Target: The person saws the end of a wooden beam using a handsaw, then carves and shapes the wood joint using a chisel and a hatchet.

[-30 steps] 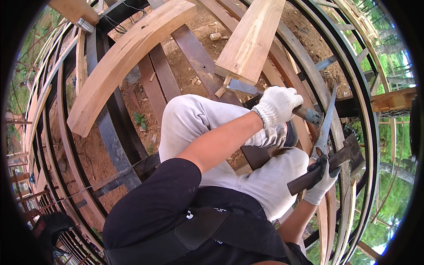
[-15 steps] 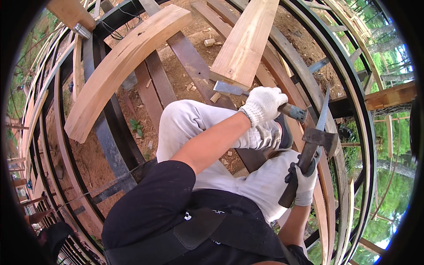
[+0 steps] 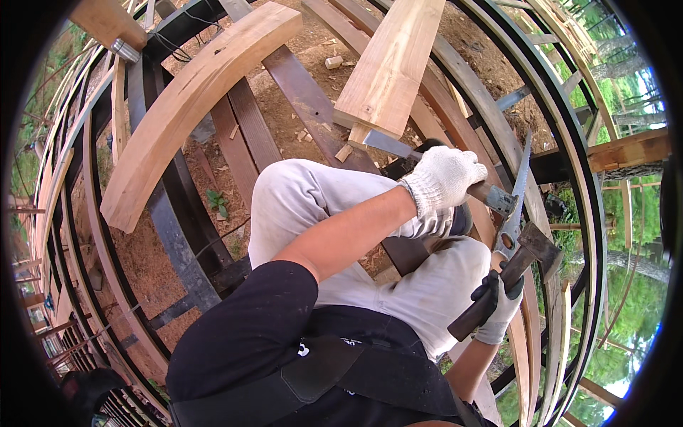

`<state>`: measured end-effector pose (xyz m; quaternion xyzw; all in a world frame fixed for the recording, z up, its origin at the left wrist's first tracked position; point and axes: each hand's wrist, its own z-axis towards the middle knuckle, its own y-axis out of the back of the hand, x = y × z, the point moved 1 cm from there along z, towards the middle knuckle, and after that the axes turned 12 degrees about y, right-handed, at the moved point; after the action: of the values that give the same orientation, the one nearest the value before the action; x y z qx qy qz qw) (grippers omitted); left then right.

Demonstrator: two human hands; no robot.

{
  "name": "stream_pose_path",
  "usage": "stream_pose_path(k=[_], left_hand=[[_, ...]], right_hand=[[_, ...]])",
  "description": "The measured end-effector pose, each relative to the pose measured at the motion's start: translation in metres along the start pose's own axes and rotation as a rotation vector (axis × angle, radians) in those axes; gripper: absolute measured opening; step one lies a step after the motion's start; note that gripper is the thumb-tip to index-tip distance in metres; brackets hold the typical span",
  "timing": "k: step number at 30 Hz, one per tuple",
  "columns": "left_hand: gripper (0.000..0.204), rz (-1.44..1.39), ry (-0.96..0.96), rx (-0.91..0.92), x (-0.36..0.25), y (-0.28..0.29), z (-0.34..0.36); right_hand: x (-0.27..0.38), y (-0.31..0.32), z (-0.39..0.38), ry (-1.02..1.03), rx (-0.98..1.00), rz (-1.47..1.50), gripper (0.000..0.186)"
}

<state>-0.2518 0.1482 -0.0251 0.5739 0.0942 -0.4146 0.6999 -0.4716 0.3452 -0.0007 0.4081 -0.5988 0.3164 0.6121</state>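
Observation:
My left hand (image 3: 442, 178), in a white knit glove, is closed round the handle of a chisel (image 3: 390, 145). The chisel's flat blade points left, its tip beside a small projecting piece at the near end of a pale squared timber (image 3: 390, 75). Contact between tip and wood is hard to make out. My right hand (image 3: 504, 306), gloved in white with dark fingertips, grips the dark handle of a hammer (image 3: 539, 249). The hammer's metal head is up and to the right, apart from the chisel's butt end. Beyond it lies a handsaw (image 3: 519, 192) with a bare toothed blade.
A thick curved beam (image 3: 192, 114) spans the left side over dark metal bars (image 3: 174, 235). Brown planks (image 3: 306, 99) run beneath the timber. Wood chips (image 3: 334, 62) are scattered on the soil. My bent legs (image 3: 306, 192) are below the timber's near end.
My left hand and the chisel have shifted right and slightly nearer. The hammer's head has swung right and nearer, away from the chisel's butt.

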Motion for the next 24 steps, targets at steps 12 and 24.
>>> stream_pose_path(k=[12, 24], left_hand=[[0.019, -0.036, 0.028, 0.009, 0.004, -0.002, 0.008], [0.019, 0.022, 0.046, 0.019, 0.015, -0.02, 0.014]], right_hand=[[0.02, -0.009, 0.013, 0.133, -0.042, -0.007, 0.04], [0.006, -0.019, 0.035, 0.033, 0.119, -0.08, 0.034]])
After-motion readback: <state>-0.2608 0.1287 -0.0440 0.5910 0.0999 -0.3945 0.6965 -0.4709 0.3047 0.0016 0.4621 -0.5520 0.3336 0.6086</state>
